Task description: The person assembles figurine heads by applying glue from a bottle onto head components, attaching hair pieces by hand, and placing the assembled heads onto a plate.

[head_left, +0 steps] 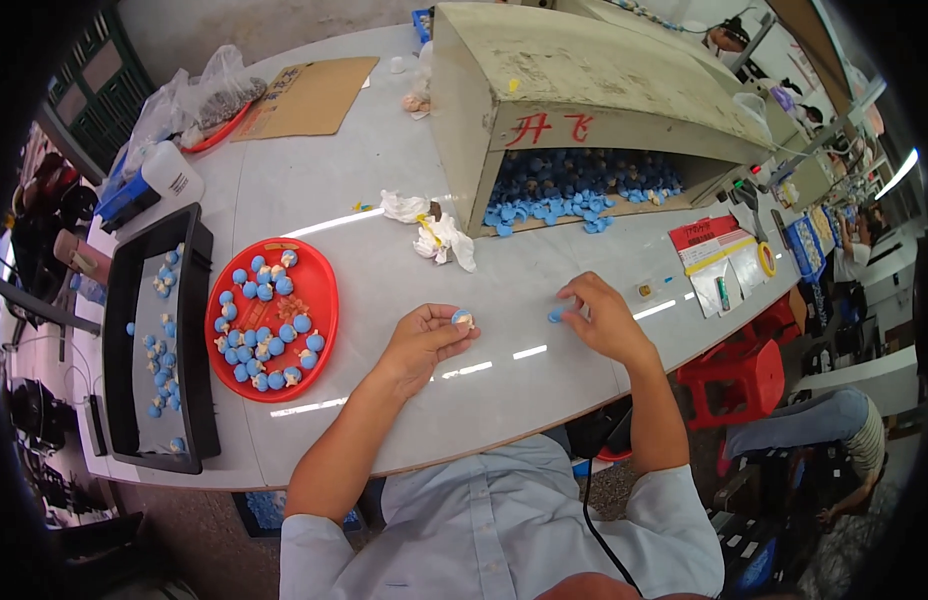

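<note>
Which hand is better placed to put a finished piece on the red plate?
Probably the left hand: it holds a small blue piece and is nearer the red plate. The right hand is farther away.

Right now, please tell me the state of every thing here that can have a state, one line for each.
left hand: holds a small blue piece in its fingertips
right hand: pinches another blue piece at the table
red tray: partly filled with blue pieces
black tray: few pieces, scattered
hooded bin: open at front, many pieces inside
</note>
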`<control>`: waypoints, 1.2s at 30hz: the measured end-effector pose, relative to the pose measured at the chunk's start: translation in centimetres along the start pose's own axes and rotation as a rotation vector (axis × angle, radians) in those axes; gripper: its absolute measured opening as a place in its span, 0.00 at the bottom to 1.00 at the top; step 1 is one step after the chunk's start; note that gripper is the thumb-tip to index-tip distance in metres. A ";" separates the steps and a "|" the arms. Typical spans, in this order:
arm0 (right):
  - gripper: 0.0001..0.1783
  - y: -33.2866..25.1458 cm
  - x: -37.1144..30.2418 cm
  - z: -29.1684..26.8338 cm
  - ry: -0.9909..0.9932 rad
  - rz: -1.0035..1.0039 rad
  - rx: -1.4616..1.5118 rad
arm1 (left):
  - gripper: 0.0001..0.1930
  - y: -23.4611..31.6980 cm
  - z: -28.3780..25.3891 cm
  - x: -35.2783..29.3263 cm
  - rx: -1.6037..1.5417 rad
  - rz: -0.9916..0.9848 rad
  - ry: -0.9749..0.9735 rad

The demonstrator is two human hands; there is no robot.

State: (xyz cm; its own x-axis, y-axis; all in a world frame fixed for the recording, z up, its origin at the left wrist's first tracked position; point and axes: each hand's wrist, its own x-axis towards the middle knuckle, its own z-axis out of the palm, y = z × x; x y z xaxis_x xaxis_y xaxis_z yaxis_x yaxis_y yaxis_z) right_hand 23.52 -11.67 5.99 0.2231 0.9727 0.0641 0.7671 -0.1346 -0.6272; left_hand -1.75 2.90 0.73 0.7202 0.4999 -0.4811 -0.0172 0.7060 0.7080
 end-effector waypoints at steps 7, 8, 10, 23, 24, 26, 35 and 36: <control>0.12 0.8 -0.7 2.7 0.093 -0.150 -0.181 | 0.16 0.3 1.0 -0.1 -0.018 0.026 0.014; 0.12 0.6 -0.3 2.8 0.097 -0.079 -0.070 | 0.16 0.1 0.9 0.0 -0.023 0.033 0.011; 0.11 -0.7 0.3 2.9 0.100 -0.018 0.045 | 0.16 0.0 0.8 0.1 -0.027 0.048 0.013; 0.14 -5.5 2.4 9.5 -0.046 0.213 1.044 | 0.18 -0.9 0.5 0.3 -0.149 0.120 0.004; 0.14 -5.3 2.4 10.0 -0.054 0.211 1.041 | 0.16 -0.7 0.5 0.3 -0.157 0.105 -0.009; 0.14 -4.8 2.4 11.0 0.215 -0.110 0.646 | 0.14 -0.5 0.6 0.3 -0.171 0.093 -0.020; 0.16 -5.3 2.4 10.5 0.268 -0.182 0.459 | 0.13 -0.5 0.6 0.3 -0.124 0.078 -0.033; 0.16 -5.2 2.5 10.4 0.270 -0.180 0.459 | 0.12 -0.3 0.3 0.3 -0.253 0.055 -0.079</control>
State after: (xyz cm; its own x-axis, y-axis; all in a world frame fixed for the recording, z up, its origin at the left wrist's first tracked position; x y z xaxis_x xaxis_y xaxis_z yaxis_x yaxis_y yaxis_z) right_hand 13.77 -6.56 1.33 0.3050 0.8818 0.3597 0.4801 0.1838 -0.8577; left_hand -1.36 2.67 0.50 0.7650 0.5073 -0.3968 -0.2232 0.7867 0.5756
